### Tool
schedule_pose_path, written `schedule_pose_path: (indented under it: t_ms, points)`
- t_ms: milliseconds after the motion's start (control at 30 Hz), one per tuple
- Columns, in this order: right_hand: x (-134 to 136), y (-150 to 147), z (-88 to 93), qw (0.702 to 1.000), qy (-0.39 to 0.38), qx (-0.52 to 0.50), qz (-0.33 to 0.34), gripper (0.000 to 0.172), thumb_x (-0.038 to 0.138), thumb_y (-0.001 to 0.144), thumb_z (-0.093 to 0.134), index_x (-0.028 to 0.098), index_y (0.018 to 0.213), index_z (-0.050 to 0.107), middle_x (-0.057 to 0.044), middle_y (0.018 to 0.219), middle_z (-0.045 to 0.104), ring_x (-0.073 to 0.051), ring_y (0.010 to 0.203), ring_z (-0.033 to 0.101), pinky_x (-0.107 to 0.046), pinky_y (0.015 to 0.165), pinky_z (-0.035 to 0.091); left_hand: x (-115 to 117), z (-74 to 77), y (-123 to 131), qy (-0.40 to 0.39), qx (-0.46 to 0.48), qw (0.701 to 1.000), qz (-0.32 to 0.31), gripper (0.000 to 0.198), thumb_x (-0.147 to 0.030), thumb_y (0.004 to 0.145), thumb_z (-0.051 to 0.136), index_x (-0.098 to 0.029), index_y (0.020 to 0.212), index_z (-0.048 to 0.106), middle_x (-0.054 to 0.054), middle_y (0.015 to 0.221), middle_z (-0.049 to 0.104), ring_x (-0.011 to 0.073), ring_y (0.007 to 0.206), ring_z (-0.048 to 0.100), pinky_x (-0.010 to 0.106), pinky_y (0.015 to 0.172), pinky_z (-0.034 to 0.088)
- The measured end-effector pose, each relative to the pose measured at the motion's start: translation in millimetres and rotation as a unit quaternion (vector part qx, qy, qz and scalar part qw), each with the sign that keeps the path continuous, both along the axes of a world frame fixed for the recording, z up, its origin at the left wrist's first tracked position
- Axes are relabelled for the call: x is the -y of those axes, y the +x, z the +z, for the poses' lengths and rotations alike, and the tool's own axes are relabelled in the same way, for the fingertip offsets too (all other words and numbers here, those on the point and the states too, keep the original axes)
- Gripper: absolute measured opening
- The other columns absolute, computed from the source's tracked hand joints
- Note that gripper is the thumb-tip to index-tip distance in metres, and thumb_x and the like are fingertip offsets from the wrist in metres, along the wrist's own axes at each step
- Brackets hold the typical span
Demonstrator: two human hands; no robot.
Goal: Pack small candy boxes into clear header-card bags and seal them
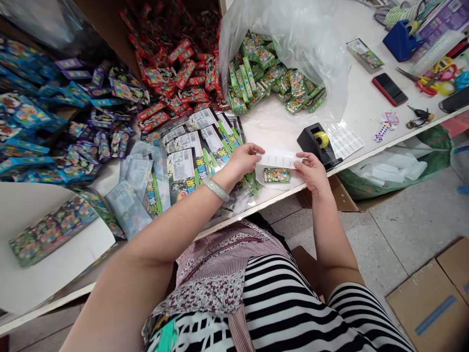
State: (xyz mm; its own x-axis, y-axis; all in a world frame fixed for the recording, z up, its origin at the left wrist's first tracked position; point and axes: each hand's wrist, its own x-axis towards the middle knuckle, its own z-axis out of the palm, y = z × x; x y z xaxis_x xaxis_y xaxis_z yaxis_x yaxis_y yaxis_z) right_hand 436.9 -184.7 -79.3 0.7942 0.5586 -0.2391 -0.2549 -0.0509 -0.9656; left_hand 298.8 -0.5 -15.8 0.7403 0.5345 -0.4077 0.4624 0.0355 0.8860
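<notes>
My left hand (242, 161) and my right hand (311, 170) each pinch one end of a small clear packet with a white header (279, 159), held flat just above the white table's front edge. A small green patterned box (276, 175) shows inside the packet between the two hands. A pale bangle sits on my left wrist. Under my left hand lies a spread of flat packaged cards (192, 156) with barcode labels.
A black tape dispenser (319, 143) stands right of my right hand. Green boxes (271, 78) spill from a clear bag; red boxes (172, 73) and purple and blue boxes (91, 122) pile at the left. A red phone (390, 89) and scissors (436, 78) lie far right. Cardboard (432, 303) is on the floor.
</notes>
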Motion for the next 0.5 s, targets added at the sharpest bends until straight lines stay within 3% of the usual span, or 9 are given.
schedule_pose_path:
  t_ms: [167,300,500]
  points:
    - [-4.3,1.5,-6.5,0.998,-0.03,0.052,-0.024,0.039,0.038,0.058,0.083,0.022,0.092,0.07,-0.002,0.086,0.07,-0.019,0.08,0.065,-0.034,0.07,0.058,-6.9,-8.1,3.8,0.157,0.002,0.987,-0.024,0.024,-0.015,0.073,0.068,-0.015,0.098,0.067,0.0,0.08,0.06,0.0133,0.068,0.053,0.028,0.068,0.046]
    - [-8.1,1.7,-8.7,0.996,-0.03,0.076,-0.029,0.042,0.041,0.059,0.083,0.021,0.094,0.071,-0.004,0.092,0.072,-0.02,0.083,0.064,-0.035,0.074,0.056,-8.6,-6.2,5.5,0.303,-0.014,0.949,-0.08,0.016,-0.017,0.078,0.067,-0.015,0.094,0.069,0.003,0.083,0.061,0.0185,0.08,0.057,0.032,0.08,0.048]
    - [-12.9,1.6,-6.7,0.979,-0.09,0.175,-0.054,0.024,0.035,0.069,0.073,0.02,0.087,0.071,-0.002,0.083,0.065,-0.018,0.074,0.058,-0.035,0.074,0.052,-16.3,-7.8,8.6,0.406,0.041,0.902,-0.142,0.006,-0.018,0.084,0.06,-0.017,0.082,0.066,0.009,0.101,0.061,0.0259,0.101,0.058,0.039,0.095,0.046]
